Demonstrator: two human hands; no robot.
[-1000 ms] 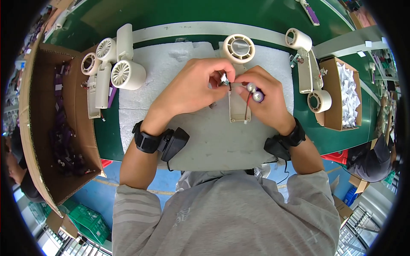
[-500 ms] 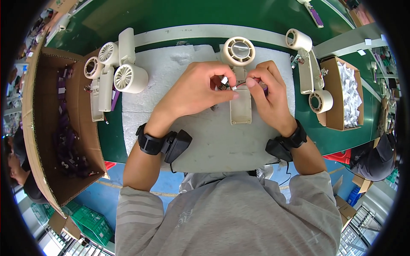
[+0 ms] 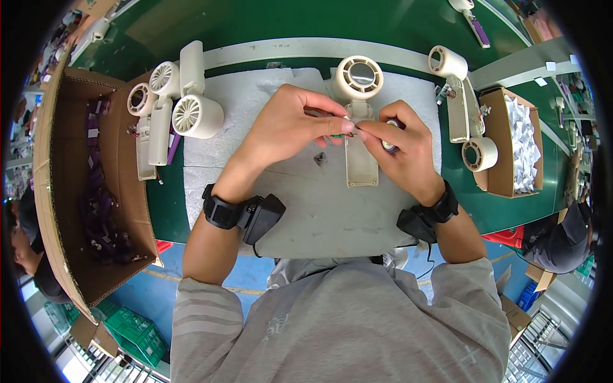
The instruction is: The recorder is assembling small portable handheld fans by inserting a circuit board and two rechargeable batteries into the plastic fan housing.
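1. Thumb and fingers of my left hand [image 3: 290,124] clamp a small green board [image 3: 336,135]; my right hand [image 3: 408,150] grips a purple-wrapped battery pair [image 3: 390,145] (the wires are mostly hidden).
2. Both meet over the cream fan housing [image 3: 362,167], which lies on a grey mat [image 3: 319,217], white foam [image 3: 255,86] flanking its ring, green table [image 3: 472,207] around.
3. Left of the housing: fan parts [image 3: 199,117], then a deep cardboard box [image 3: 54,210]. Right: more parts [image 3: 458,108], a carton [image 3: 493,110] of white papers [image 3: 522,143].
4. My fingers block the housing's neck.
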